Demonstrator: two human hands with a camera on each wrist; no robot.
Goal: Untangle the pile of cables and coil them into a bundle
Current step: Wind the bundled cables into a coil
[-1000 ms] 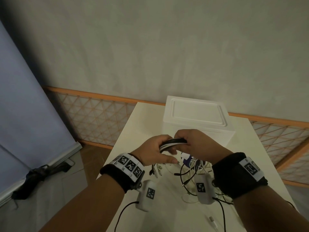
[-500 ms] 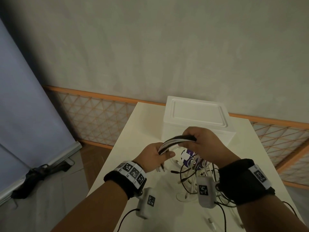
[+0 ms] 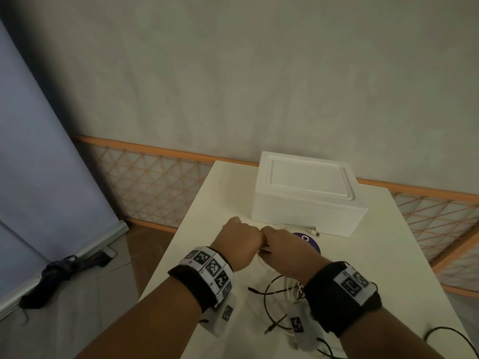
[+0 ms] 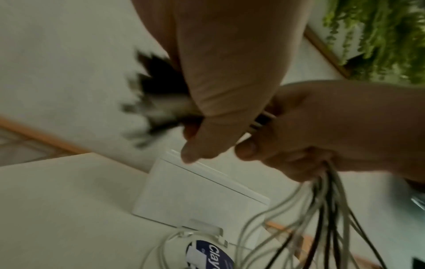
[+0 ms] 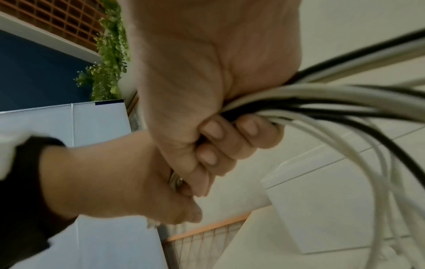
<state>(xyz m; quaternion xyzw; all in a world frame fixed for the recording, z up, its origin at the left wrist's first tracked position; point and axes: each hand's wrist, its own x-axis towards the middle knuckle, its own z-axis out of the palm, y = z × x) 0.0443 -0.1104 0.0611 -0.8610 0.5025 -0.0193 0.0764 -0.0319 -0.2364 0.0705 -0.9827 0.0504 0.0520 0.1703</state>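
Smooth plastic-sheathed cables (image 5: 322,102), matt white box (image 3: 308,203), smooth cream table (image 3: 404,255).

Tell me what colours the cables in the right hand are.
White and black cables, gripped by the right hand; clearest in the right wrist view.

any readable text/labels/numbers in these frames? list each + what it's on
"Clay": white letters on the purple label lying on the table by the white box; cut off at the frame edge.
Same label in the head view: one white mark, illegible.
Wrist bands: black-and-white square codes only, no words.
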